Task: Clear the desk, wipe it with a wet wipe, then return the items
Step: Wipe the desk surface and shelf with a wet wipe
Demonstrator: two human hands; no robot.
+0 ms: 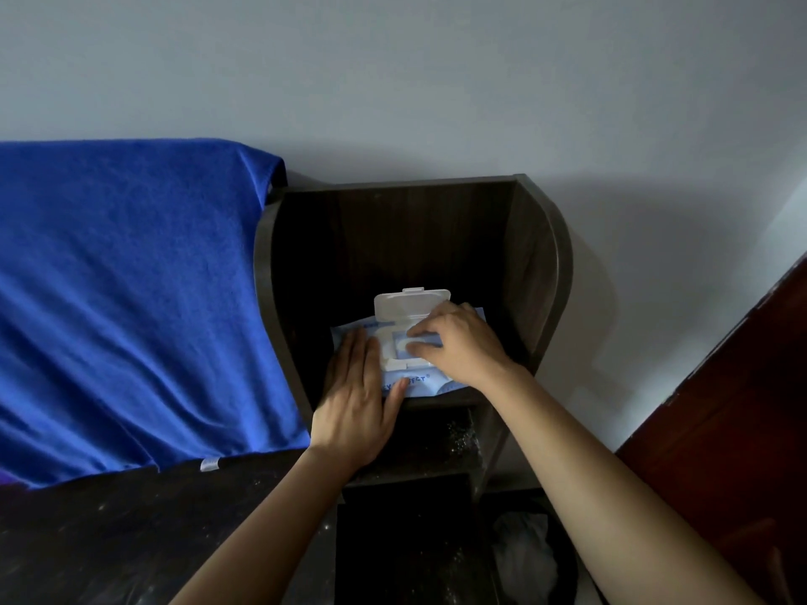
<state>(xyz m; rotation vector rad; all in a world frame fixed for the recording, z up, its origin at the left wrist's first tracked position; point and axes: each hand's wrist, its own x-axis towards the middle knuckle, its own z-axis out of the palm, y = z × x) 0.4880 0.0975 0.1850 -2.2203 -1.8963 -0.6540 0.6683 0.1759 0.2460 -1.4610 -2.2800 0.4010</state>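
A wet-wipe pack (417, 381) lies in the top bay of a dark wooden shelf (539, 264), lid (408, 304) flipped up at 12 o'clock. The left hand (356, 395) presses flat on the pack's 9 o'clock end. The right hand (458, 342) curls over the opening; what it pinches cannot be told. Curved side walls hem the pack at 3 and 9; only the front edge at 6 is open. A blue cloth (131, 299) drapes at 9 o'clock, above the dark counter (109, 539).

Pale wall (393, 80), dark wooden shelf (541, 255), blue cloth (131, 277), dim light.
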